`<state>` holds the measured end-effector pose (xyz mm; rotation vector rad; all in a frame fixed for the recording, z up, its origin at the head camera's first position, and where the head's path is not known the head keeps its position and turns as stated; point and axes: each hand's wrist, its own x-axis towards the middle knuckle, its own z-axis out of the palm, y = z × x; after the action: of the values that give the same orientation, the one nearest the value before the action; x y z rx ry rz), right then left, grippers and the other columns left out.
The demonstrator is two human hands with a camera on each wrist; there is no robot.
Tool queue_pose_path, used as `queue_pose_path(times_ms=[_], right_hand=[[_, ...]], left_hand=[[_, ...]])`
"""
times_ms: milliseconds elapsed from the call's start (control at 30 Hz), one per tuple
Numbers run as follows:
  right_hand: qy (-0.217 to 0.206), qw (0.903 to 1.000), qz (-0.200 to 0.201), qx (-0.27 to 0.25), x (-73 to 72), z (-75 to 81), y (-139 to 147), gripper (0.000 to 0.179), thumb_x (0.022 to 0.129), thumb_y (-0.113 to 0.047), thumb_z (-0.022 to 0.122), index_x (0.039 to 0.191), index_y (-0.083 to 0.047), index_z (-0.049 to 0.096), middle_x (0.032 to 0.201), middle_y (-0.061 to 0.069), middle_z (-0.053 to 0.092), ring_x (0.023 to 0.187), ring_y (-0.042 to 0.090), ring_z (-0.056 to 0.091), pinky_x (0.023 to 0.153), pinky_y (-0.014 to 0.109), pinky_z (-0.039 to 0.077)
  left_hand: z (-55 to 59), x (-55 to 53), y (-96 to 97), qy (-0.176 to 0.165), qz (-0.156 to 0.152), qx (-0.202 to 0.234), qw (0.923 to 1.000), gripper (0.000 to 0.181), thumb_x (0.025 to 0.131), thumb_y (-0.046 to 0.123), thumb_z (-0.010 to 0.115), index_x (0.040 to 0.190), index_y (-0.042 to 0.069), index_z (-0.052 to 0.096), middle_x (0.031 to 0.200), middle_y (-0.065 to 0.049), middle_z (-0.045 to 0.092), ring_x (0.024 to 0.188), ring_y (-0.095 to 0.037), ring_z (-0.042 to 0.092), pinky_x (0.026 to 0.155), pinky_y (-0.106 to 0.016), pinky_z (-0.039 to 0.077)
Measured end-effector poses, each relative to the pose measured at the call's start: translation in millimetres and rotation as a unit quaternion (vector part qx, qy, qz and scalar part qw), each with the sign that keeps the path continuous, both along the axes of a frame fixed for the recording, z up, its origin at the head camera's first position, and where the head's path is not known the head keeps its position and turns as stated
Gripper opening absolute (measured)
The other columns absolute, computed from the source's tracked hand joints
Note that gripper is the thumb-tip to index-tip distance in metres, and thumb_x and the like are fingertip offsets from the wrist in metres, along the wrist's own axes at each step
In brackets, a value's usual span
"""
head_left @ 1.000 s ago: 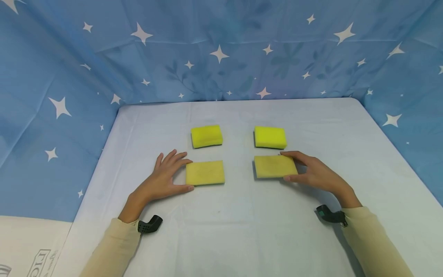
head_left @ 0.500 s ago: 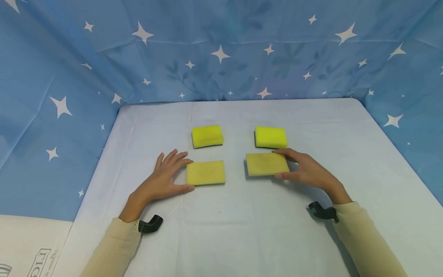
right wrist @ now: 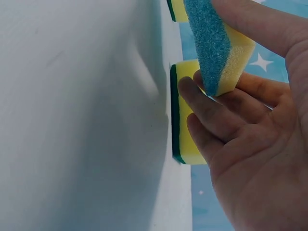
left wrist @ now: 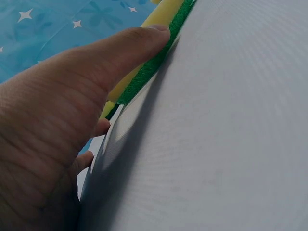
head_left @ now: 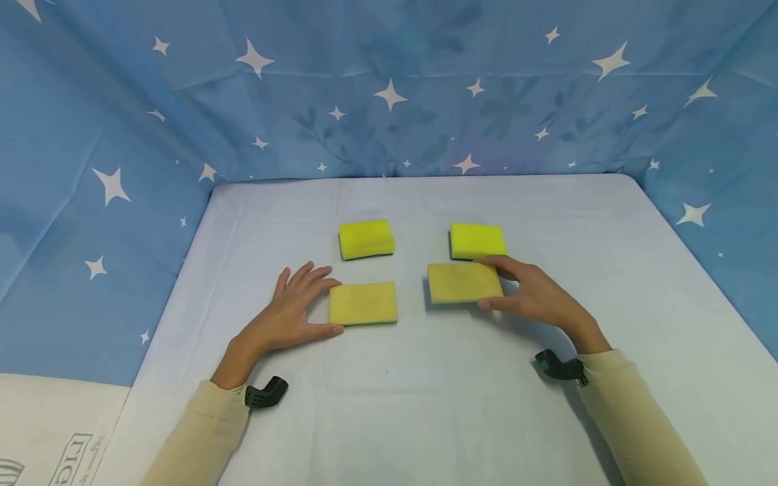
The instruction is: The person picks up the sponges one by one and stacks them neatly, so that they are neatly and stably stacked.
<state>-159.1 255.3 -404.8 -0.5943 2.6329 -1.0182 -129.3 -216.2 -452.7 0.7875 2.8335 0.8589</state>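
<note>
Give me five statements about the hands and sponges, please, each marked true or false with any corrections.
1. The right hand holds a raised sponge above the table. True.
2. The raised sponge's rough layer looks blue in the right wrist view. True.
3. Only one hand touches a sponge. False: the left hand touches the front-left sponge, which lies on the table.
4. Three sponges are visible altogether. False: there are four, including the rear-left sponge and rear-right sponge.
5. Everything behind the table is red. False: the starred cloth is blue.

Table (head_left: pixel 389 412) from above, sponges (right wrist: pixel 209 45) wrist-close
</note>
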Motion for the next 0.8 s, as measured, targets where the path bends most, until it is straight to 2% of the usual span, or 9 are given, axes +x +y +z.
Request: queue_pose_path(times_ms=[167,433,800], right_hand=[[-0.003,1.0,0.002,-0.008,-2.2,-0.5,-4.5,0.083,0.092,-0.037,0.088,0.157,-0.003,0.049,0.16,0.021,0.049,0.142,0.045,0.053,0.111,0.063,0.045],[-0.015,0.9997,0.005,-0.019,-5.9,-0.4,-17.6,0.084,0.091,-0.039,0.089,0.159,-0.007,0.049,0.162,0.019,0.048,0.146,0.042,0.049,0.114,0.064,0.041],[0.004,0.9991,0.027,-0.034,-10.4,-1.5,-36.5,0.084,0.089,-0.037,0.091,0.155,-0.003,0.052,0.157,0.016,0.053,0.143,0.04,0.053,0.115,0.06,0.043]], left_hand=[[-0.6,-0.4,-0.7,0.002,0.0,0.0,1.0,0.078,0.089,0.057,0.081,0.151,0.018,0.056,0.169,-0.013,0.037,0.161,-0.042,0.016,0.123,-0.069,-0.004],[-0.8,-0.6,-0.5,0.005,-0.001,0.0,1.0,0.079,0.088,0.057,0.081,0.151,0.018,0.056,0.169,-0.013,0.037,0.161,-0.042,0.016,0.123,-0.069,-0.004],[-0.4,-1.2,-0.8,0.008,-0.004,-0.002,1.0,0.078,0.089,0.059,0.08,0.152,0.019,0.056,0.169,-0.013,0.037,0.161,-0.042,0.016,0.123,-0.07,-0.003]])
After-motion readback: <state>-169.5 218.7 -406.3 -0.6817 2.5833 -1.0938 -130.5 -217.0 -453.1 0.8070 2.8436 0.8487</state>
